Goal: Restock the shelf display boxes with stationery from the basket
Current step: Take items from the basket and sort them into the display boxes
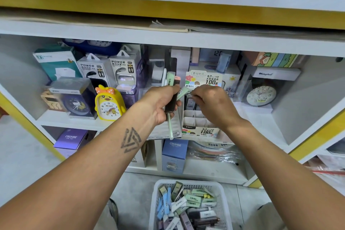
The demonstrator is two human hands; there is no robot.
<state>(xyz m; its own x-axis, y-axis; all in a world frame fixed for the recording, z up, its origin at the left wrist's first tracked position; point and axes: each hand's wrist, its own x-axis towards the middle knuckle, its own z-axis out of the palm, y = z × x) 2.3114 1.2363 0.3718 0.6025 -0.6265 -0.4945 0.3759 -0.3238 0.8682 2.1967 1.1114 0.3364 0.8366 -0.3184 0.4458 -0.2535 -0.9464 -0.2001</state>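
The shelf (186, 39) is white, with a yellow edge, and it carries many boxes and clocks. Near the front edge of its middle board stands the display box (200, 127), a card box with small compartments; most compartments that I can see look empty. Under it, on the floor, the white basket (155, 194) is full of small flat cases in green, blue and dark colours.

The left hand (162, 102) is closed around a bundle of cases (172, 87), which stand up out of the fist beside the box. The right hand (211, 102) is over the back of the box and pinches one green case (182, 92) between thumb and fingers, just beside the bundle.

I judge the step is to put this one case into a compartment. To do it well, the right hand should turn the case upright, aim it at one empty compartment, and let it slide down with the label to the front. The left hand should keep the bundle steady and close, so the next case is easy to take.
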